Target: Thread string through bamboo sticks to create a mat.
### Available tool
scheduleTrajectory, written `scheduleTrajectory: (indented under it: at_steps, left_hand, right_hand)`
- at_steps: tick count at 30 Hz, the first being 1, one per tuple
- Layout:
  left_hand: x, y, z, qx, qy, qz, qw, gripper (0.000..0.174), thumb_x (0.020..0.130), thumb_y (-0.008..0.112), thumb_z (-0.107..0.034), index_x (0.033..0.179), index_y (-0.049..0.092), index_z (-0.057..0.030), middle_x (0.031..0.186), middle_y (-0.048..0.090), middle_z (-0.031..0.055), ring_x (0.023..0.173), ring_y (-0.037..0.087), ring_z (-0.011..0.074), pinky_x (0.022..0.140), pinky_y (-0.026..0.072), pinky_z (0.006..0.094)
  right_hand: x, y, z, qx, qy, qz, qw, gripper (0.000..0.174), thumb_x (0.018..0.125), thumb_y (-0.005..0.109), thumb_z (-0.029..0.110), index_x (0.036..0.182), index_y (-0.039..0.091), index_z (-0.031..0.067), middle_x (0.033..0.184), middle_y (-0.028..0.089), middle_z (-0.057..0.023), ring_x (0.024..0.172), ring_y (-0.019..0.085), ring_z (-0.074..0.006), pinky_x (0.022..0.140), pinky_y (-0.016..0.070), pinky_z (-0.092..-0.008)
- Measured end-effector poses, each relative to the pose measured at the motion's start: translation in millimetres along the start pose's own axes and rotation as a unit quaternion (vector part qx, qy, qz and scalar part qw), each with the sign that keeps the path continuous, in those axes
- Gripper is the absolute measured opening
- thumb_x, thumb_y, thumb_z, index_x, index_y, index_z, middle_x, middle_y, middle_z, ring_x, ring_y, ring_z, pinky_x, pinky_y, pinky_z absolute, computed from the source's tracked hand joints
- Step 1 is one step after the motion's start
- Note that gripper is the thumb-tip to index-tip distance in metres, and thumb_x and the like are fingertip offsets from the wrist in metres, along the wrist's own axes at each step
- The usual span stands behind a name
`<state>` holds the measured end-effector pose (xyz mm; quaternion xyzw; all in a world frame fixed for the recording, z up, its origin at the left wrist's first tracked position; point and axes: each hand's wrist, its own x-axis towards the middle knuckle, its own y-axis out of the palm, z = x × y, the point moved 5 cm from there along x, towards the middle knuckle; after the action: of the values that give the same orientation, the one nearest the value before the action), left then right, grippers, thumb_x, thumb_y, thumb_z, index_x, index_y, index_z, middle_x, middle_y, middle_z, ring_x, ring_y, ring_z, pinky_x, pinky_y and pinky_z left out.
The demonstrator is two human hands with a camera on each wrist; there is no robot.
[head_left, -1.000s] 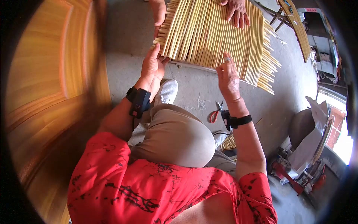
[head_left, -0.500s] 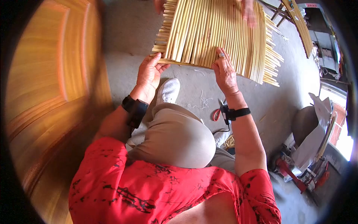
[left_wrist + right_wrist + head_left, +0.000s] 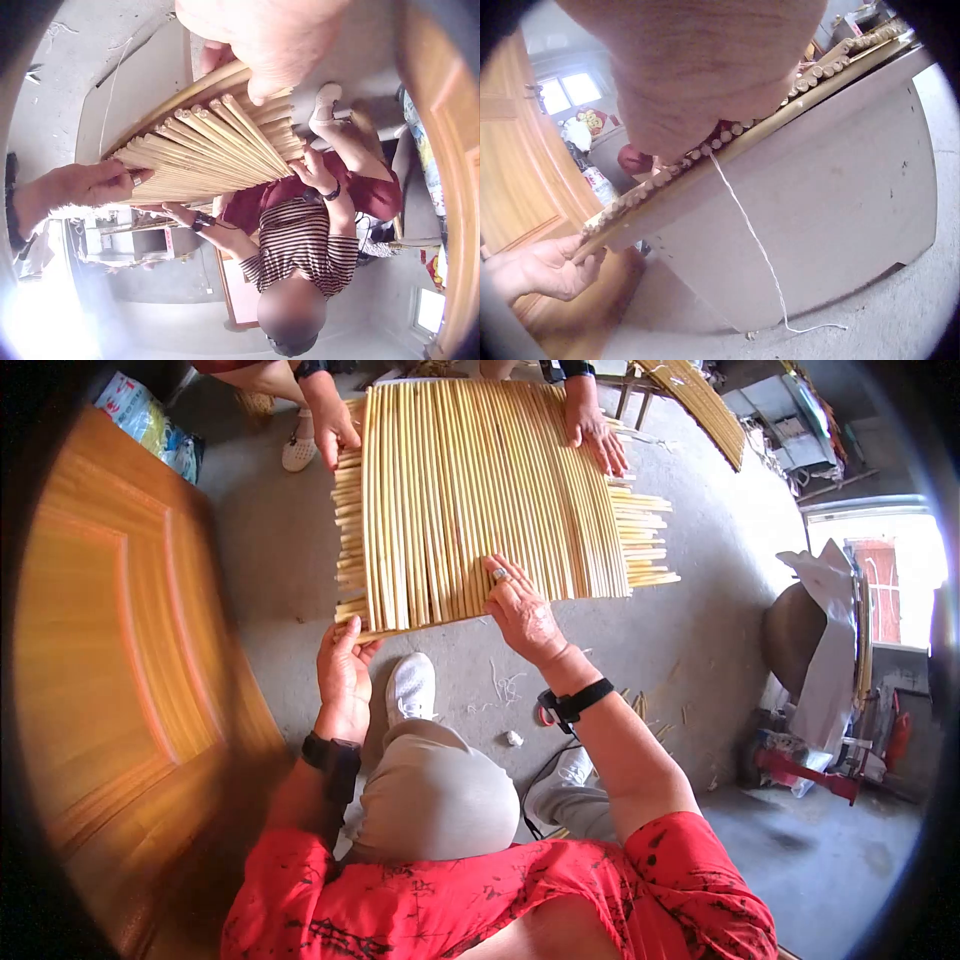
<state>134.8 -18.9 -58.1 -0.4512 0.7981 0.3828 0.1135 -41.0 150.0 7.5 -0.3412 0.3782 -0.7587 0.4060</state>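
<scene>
Wooden door [image 3: 110, 650], gray floor [image 3: 265, 570], two-pane window [image 3: 571, 92]

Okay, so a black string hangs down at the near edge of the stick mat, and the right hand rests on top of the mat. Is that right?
Not quite: the string is white, as the right wrist view shows. It does hang at the near edge of the stick mat, with the right hand resting on top.

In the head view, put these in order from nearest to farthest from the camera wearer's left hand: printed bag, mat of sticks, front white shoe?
1. Mat of sticks: near left corner, in the left hand's grip.
2. Front white shoe: just right of the hand.
3. Printed bag: far off, upper left.
</scene>
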Motion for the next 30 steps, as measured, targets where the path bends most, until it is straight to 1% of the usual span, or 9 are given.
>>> scheduleTrajectory:
  at_steps: [9,12,13,17,19,22,24,26,30]
  left_hand:
    - [-2.2,-7.8,2.9,-0.015,-0.017,0.009,1.0,0.013,0.082,0.062,-0.016,0.087,0.055,-0.0071,0.082,0.058,0.0023,0.075,0.057,0.0136,0.067,0.0492,0.0308]
    - [-0.8,-9.4,3.7,0.016,-0.02,0.045,0.999,0.021,0.081,0.061,-0.019,0.097,0.054,-0.0068,0.089,0.06,0.0036,0.08,0.057,0.015,0.07,0.0475,0.0318]
    - [0.7,-7.6,1.6,0.015,-0.018,0.045,0.999,0.021,0.081,0.061,-0.019,0.097,0.054,-0.0068,0.089,0.06,0.0036,0.08,0.057,0.015,0.07,0.0475,0.0318]
    - [0.7,-1.6,-1.3,0.052,-0.011,0.036,0.998,0.029,0.08,0.063,-0.021,0.102,0.052,-0.0064,0.093,0.058,0.0032,0.082,0.056,0.0143,0.07,0.0472,0.0307]
    - [0.1,2.7,-16.9,0.136,0.022,0.001,0.991,0.035,0.079,0.063,-0.025,0.106,0.05,-0.0071,0.096,0.054,0.0033,0.089,0.052,0.0136,0.072,0.0456,0.0287]
    - [6.8,-2.8,-55.4,0.266,0.276,-0.107,0.917,0.034,0.083,0.058,-0.015,0.113,0.046,-0.005,0.107,0.05,0.007,0.097,0.049,0.0185,0.084,0.042,0.0326]
    - [3.2,29.7,-89.8,0.43,0.421,0.002,0.799,0.038,0.084,0.056,-0.011,0.119,0.042,-0.0039,0.118,0.047,0.0112,0.108,0.047,0.022,0.09,0.0402,0.0353]
    - [23.7,56.6,-94.6,0.534,0.409,0.111,0.732,0.05,0.087,0.053,-0.02,0.13,0.033,-0.005,0.133,0.036,0.0166,0.122,0.036,0.0292,0.098,0.0328,0.0412]
    - [63.6,97.6,-70.0,0.609,0.438,0.157,0.642,0.06,0.084,0.056,-0.029,0.132,0.03,-0.0017,0.132,0.029,0.0272,0.123,0.03,0.0392,0.1,0.0263,0.046]
  right_hand:
    - [16.8,-17.4,-14.9,-0.037,0.082,-0.068,0.994,0.007,0.079,0.055,0.004,0.08,0.049,0.0,0.128,0.039,-0.0228,0.122,0.035,-0.035,0.101,0.0298,-0.041]
    - [13.6,-30.8,-41.9,0.114,0.262,-0.12,0.951,0.007,0.082,0.056,0.006,0.084,0.05,0.0027,0.108,0.057,-0.0183,0.097,0.057,-0.0271,0.083,0.0454,-0.0347]
    - [12.4,-31.9,-47.1,0.162,0.163,-0.195,0.954,0.004,0.085,0.053,0.007,0.086,0.05,0.0041,0.091,0.063,-0.012,0.079,0.061,-0.0184,0.07,0.0484,-0.0285]
    - [4.0,-47.2,-59.6,0.351,0.23,-0.201,0.885,0.003,0.086,0.051,0.003,0.084,0.051,0.0061,0.081,0.061,-0.0036,0.078,0.057,-0.0103,0.064,0.047,-0.0237]
    - [0.5,-68.7,-62.1,0.334,0.246,-0.254,0.874,0.007,0.087,0.052,0.006,0.08,0.05,0.0065,0.071,0.057,-0.0023,0.06,0.05,-0.007,0.048,0.0404,-0.0203]
    - [-15.6,-108.1,-83.0,0.354,0.34,-0.335,0.804,0.01,0.087,0.053,0.012,0.078,0.05,0.0082,0.06,0.05,-0.0004,0.042,0.034,-0.0025,0.036,0.0248,-0.0174]
    - [-28.7,-133.4,-103.4,0.408,0.345,-0.396,0.746,0.015,0.087,0.055,0.016,0.075,0.05,0.0086,0.059,0.049,-0.0004,0.04,0.031,-0.0025,0.035,0.0217,-0.0174]
    - [-41.9,-165.2,-120.9,0.436,0.308,-0.445,0.719,0.017,0.087,0.056,0.018,0.074,0.05,0.0082,0.06,0.05,-0.0006,0.042,0.033,-0.0031,0.037,0.0233,-0.0173]
    - [-66.0,-188.7,-171.0,0.276,0.36,-0.452,0.768,0.017,0.085,0.057,0.017,0.075,0.05,0.0064,0.062,0.053,-0.0039,0.048,0.041,-0.009,0.042,0.0322,-0.0235]
